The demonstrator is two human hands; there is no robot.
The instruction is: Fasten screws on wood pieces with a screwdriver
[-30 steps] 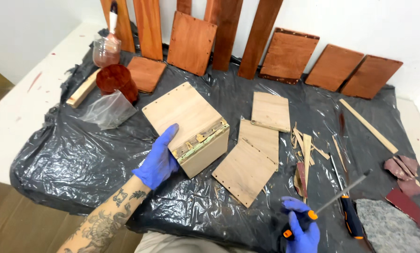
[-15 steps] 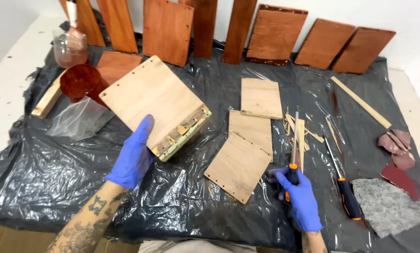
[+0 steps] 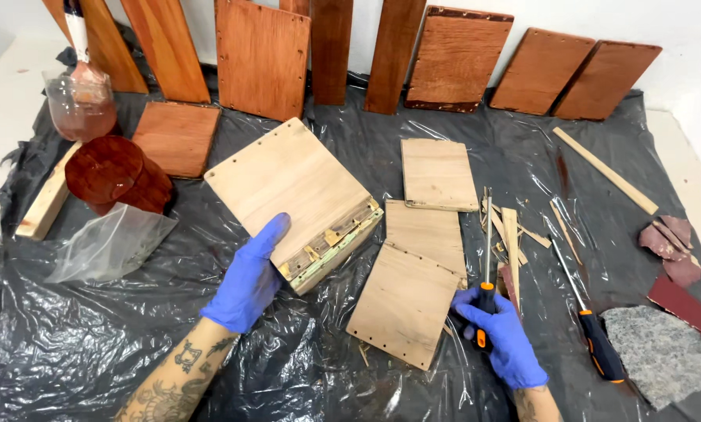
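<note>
Since half a second ago, right hand [image 3: 500, 336] has brought the orange-handled screwdriver [image 3: 485, 273] upright, fingers wrapped around its grip, shaft pointing toward the far edge of the black plastic sheet [image 3: 303, 367] over the tabletop. Left hand [image 3: 249, 277], fingers together and flat, presses on the near corner of the bare wooden box [image 3: 296, 195] at mid-sheet, just left of the loose unstained panels [image 3: 413, 301]. Judgement: steady downward pressure on the box while the screwdriver tip meets the brass hinge edge [image 3: 331, 242] squarely should prevent slipping.
</note>
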